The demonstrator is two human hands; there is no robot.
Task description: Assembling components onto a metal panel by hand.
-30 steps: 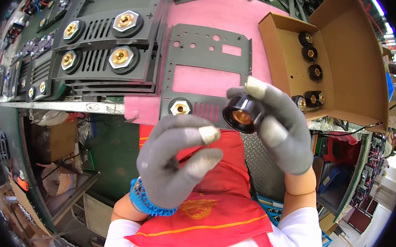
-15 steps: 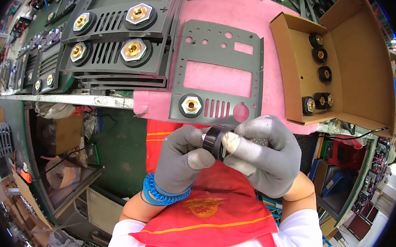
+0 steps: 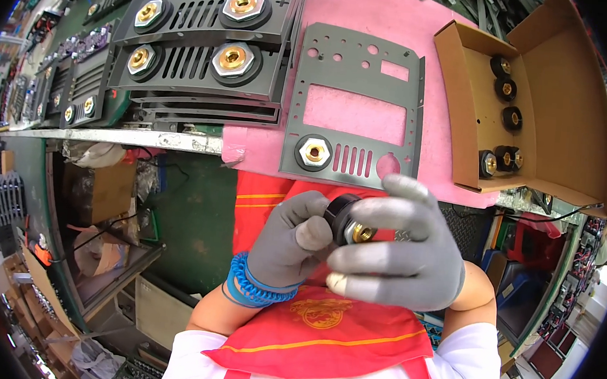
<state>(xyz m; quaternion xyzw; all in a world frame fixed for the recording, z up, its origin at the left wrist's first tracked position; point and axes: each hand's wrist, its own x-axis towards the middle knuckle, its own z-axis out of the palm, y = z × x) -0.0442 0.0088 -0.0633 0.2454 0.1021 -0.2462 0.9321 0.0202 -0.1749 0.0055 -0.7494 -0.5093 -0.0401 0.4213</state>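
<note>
My gloved left hand (image 3: 280, 243) is closed around a black round connector (image 3: 339, 212), thumb and fingers on its side. The connector has a brass core and a silver hex nut on the side turned to the right. My gloved right hand (image 3: 412, 250) is beside that nut, its fingers stretched out and apart; whether a fingertip touches the connector I cannot tell. Just beyond my hands lies a dark grey metal panel (image 3: 357, 83). A similar connector with a hex nut (image 3: 314, 152) sits at its near left, and a round hole (image 3: 388, 164) shows at its near right.
Pink sheeting (image 3: 362, 10) covers this part of the bench. Stacked grey panels (image 3: 198, 87) with fitted connectors stand on the left. An open cardboard box (image 3: 468, 123) on the right holds several black connectors. Long metal strips (image 3: 464, 5) lie at the back.
The right fingers have loosened from their pinch and spread, uncovering the brass core and nut. The left hand still holds the connector. The whole view has shifted slightly.
</note>
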